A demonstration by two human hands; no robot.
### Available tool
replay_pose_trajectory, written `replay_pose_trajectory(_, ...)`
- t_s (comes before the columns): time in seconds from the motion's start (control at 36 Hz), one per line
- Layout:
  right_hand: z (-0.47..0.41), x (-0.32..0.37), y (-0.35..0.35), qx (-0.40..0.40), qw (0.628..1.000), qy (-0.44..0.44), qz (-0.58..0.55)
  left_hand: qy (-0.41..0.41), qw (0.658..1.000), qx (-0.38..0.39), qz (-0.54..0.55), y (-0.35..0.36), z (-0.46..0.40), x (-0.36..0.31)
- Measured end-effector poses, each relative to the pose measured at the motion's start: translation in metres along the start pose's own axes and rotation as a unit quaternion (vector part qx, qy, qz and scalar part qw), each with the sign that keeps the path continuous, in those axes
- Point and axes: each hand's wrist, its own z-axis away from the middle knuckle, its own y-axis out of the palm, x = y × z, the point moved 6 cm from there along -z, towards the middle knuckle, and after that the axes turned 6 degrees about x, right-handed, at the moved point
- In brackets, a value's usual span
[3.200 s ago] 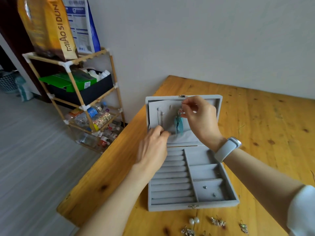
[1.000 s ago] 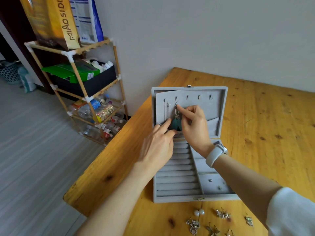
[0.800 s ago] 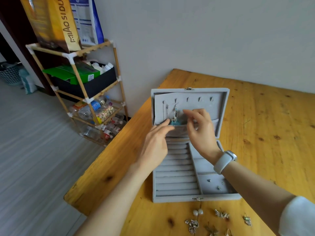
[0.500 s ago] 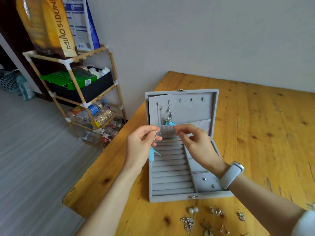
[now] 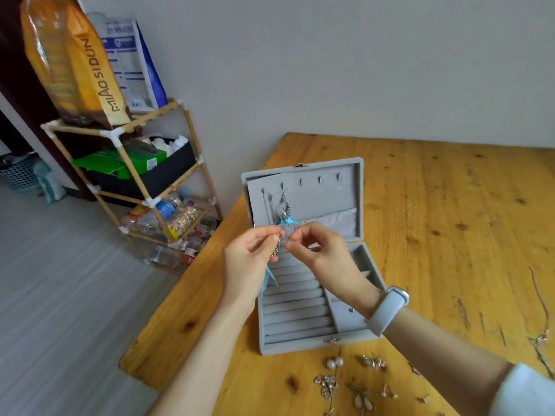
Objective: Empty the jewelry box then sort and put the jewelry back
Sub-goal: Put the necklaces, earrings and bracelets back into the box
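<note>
Open grey jewelry box [image 5: 303, 325] holds one blue feather earring [image 5: 286, 212]; apparently its twin [image 5: 271, 273] dangles before it.

Both hands [image 5: 250, 255] pinch a blue-feather earring [image 5: 274, 259] above the open jewelry box [image 5: 303, 310].

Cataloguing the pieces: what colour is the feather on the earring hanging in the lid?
Light blue, on the hanging earring; head view.

the jewelry box [image 5: 303, 346] is showing a matt grey velvet-like cloth. the table [image 5: 450, 205] is looking like knotty varnished wood. the earring [image 5: 277, 250] is shining like metal, with a soft blue feather.
</note>
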Motion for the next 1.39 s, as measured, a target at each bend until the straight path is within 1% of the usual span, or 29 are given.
replay_pose_trajectory(0.14,-0.001,0.000,-0.005,-0.024,1.000,-0.009,0.018,-0.013,1.000,0.006,0.015,0.007,0.003,-0.002)
replay_pose_trajectory(0.19,-0.003,0.000,-0.010,-0.031,0.999,-0.011,0.019,-0.005,1.000,0.016,0.010,0.009,0.002,-0.003)
replay_pose_trajectory(0.31,-0.018,0.008,-0.025,-0.028,1.000,0.001,0.009,0.037,0.997,0.035,-0.054,0.012,-0.006,-0.006)
replay_pose_trajectory(0.36,-0.027,0.016,-0.034,-0.031,0.999,-0.009,0.036,0.065,0.988,0.019,-0.138,0.010,-0.013,-0.005)
replay_pose_trajectory(0.42,-0.037,0.027,-0.046,-0.050,0.996,-0.027,0.066,0.107,0.959,0.010,-0.263,0.010,-0.020,-0.003)
replay_pose_trajectory(0.44,-0.041,0.033,-0.053,-0.059,0.994,-0.036,0.085,0.129,0.935,0.012,-0.331,0.013,-0.023,0.000)
replay_pose_trajectory(0.47,-0.046,0.040,-0.058,-0.066,0.991,-0.047,0.108,0.150,0.903,0.017,-0.403,0.017,-0.024,0.003)
replay_pose_trajectory(0.53,-0.054,0.050,-0.066,-0.071,0.984,-0.061,0.154,0.176,0.822,0.031,-0.541,0.028,-0.027,0.012)
replay_pose_trajectory(0.56,-0.058,0.052,-0.069,-0.069,0.981,-0.060,0.170,0.188,0.791,0.024,-0.582,0.032,-0.027,0.016)
replay_pose_trajectory(0.58,-0.063,0.053,-0.072,-0.067,0.980,-0.054,0.180,0.201,0.772,0.010,-0.603,0.034,-0.026,0.018)
replay_pose_trajectory(0.64,-0.069,0.053,-0.075,-0.069,0.982,-0.038,0.171,0.222,0.756,-0.016,-0.616,0.038,-0.026,0.019)
replay_pose_trajectory(0.72,-0.073,0.051,-0.076,-0.080,0.992,-0.007,0.095,0.240,0.745,-0.037,-0.621,0.037,-0.024,0.019)
replay_pose_trajectory(0.81,-0.073,0.047,-0.074,-0.093,0.995,0.013,0.038,0.243,0.746,-0.030,-0.619,0.035,-0.024,0.020)
replay_pose_trajectory(1.0,-0.074,0.043,-0.062,-0.085,0.993,0.001,0.084,0.248,0.750,-0.011,-0.613,0.030,-0.020,0.024)
replay_pose_trajectory(1.08,-0.075,0.038,-0.056,-0.089,0.993,0.004,0.083,0.246,0.751,-0.001,-0.613,0.030,-0.018,0.026)
replay_pose_trajectory(1.25,-0.072,0.046,-0.055,-0.113,0.988,-0.034,0.097,0.239,0.758,0.023,-0.607,0.027,-0.020,0.024)
replay_pose_trajectory(1.33,-0.071,0.044,-0.053,-0.095,0.986,-0.032,0.134,0.243,0.759,0.038,-0.603,0.027,-0.018,0.023)
replay_pose_trajectory(1.39,-0.069,0.039,-0.050,-0.075,0.977,-0.034,0.198,0.240,0.761,0.044,-0.602,0.026,-0.017,0.024)
